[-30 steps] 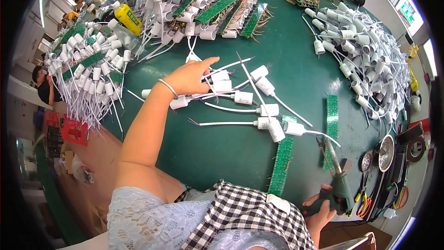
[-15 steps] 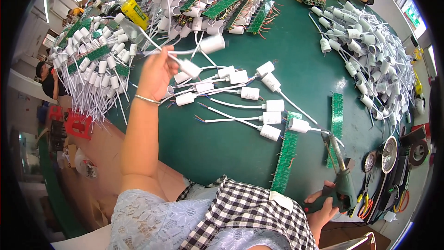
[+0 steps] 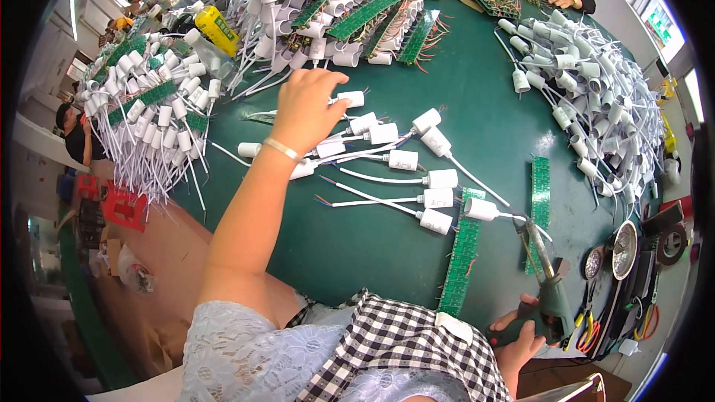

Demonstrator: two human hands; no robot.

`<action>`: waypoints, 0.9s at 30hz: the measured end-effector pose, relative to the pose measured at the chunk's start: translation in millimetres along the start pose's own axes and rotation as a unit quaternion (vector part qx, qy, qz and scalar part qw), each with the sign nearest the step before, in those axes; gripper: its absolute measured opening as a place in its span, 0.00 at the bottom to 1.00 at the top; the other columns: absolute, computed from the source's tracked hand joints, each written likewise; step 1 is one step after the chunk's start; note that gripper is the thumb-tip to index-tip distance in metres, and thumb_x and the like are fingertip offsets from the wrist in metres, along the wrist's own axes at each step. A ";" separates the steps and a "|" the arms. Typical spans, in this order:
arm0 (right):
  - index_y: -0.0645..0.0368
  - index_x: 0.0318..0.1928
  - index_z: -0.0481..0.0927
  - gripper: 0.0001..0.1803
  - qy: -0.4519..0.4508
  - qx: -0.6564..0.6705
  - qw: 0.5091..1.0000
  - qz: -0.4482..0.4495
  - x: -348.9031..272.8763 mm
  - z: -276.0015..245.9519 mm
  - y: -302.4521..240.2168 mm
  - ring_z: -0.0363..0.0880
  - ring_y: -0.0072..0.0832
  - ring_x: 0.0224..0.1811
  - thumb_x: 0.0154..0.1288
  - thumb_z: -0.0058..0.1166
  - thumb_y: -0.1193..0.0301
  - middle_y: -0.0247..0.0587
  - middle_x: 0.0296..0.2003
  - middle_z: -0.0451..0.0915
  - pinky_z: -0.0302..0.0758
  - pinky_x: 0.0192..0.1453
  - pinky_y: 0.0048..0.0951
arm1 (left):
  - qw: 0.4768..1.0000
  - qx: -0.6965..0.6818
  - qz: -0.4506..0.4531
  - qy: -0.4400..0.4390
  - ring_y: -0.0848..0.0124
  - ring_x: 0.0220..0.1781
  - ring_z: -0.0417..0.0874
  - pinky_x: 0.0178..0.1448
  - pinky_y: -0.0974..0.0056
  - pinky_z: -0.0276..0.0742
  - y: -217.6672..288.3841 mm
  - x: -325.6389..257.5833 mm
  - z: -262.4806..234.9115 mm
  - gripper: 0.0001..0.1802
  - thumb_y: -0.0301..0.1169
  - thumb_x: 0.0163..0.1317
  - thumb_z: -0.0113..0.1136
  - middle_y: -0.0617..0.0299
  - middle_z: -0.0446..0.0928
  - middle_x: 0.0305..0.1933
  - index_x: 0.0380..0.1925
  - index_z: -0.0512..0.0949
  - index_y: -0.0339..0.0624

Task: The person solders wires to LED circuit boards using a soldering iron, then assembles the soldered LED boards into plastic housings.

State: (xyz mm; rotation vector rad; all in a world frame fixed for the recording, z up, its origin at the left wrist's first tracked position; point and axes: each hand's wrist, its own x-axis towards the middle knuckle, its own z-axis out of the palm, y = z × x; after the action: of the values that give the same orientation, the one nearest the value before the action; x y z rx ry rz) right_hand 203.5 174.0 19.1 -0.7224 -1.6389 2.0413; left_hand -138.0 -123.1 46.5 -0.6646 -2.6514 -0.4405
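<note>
Your left hand (image 3: 307,108) is just above center frame, over the scattered white cylindrical sockets (image 3: 443,179) on the green surface (image 3: 357,253). Its thumb and index finger are parted with nothing showing between them; can't tell if the fingertips underneath touch a cable. One corded socket (image 3: 351,99) sits right beside your thumb.

Down at lower right, your right hand (image 3: 515,333) has its fingers wrapped around the grip of a soldering gun (image 3: 553,305). Its tip end points up toward the cable of another socket (image 3: 480,209), which overlaps a green circuit board strip (image 3: 459,268). You've also got big socket piles at upper left, top center and upper right (image 3: 588,89).
</note>
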 end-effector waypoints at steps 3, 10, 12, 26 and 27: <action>0.71 0.54 0.65 0.27 0.019 -0.001 1.000 0.009 -5.9 1.5 -1.2 0.72 0.30 0.18 0.64 0.49 0.61 0.44 0.18 0.73 0.72 0.25 0.29 | 0.987 0.073 -0.067 -0.126 0.59 0.52 0.75 0.55 0.54 0.66 -3.4 19.5 23.4 0.20 0.40 0.53 0.65 0.62 0.79 0.45 0.46 0.78 0.49; 0.71 0.54 0.66 0.28 0.037 0.004 0.999 0.015 -6.9 -3.5 -2.7 0.74 0.31 0.20 0.64 0.51 0.59 0.44 0.19 0.74 0.74 0.28 0.29 | 0.996 -0.028 0.088 0.016 0.59 0.44 0.79 0.44 0.55 0.68 11.0 21.3 31.5 0.19 0.36 0.56 0.63 0.59 0.78 0.41 0.49 0.76 0.50; 0.72 0.54 0.65 0.29 0.017 0.024 0.999 0.034 -5.2 -5.8 0.3 0.76 0.31 0.22 0.64 0.52 0.59 0.46 0.22 0.76 0.75 0.29 0.30 | 0.972 -0.191 0.134 0.009 0.52 0.41 0.77 0.44 0.55 0.73 60.8 4.8 -4.1 0.20 0.28 0.57 0.59 0.55 0.76 0.40 0.51 0.74 0.44; 0.65 0.52 0.69 0.19 -0.128 0.085 0.985 0.078 13.2 23.5 5.8 0.80 0.31 0.34 0.64 0.52 0.69 0.48 0.37 0.78 0.79 0.41 0.33 | 0.808 -0.504 0.053 -0.301 0.63 0.40 0.79 0.46 0.64 0.73 176.0 -117.5 11.3 0.05 0.23 0.60 0.57 0.53 0.78 0.40 0.35 0.72 0.38; 0.65 0.51 0.71 0.16 -0.143 0.015 0.988 0.059 16.0 31.4 2.9 0.80 0.29 0.35 0.62 0.52 0.74 0.46 0.37 0.78 0.79 0.42 0.31 | 0.807 -0.504 0.056 -0.303 0.63 0.40 0.79 0.46 0.64 0.73 177.5 -118.5 11.6 0.05 0.23 0.60 0.57 0.53 0.78 0.40 0.35 0.72 0.38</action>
State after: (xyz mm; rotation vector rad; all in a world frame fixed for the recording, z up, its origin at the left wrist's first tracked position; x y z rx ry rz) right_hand 171.3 159.5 19.4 -0.5463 -1.7503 2.3391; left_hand 45.1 -15.3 22.8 -1.4394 -2.7170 -1.9451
